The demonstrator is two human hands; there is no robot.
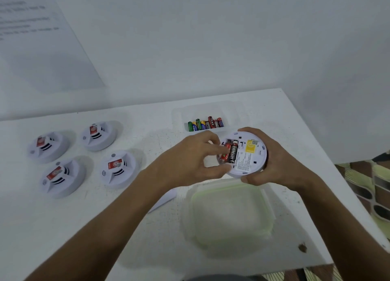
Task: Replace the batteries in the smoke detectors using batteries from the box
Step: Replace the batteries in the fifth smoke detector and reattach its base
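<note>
Head view is showing the right hand (272,164) gripping the round white plastic smoke detector (244,154) back-up above the white table (126,217), steadying it, while the left hand (190,160) is pinching a red cylindrical battery (225,153) in its compartment.

White table (63,228), brown stain (302,247) near front right corner. Printed sheet (40,38) on wall, text blurred. Patterned floor (371,186) right of table.
</note>
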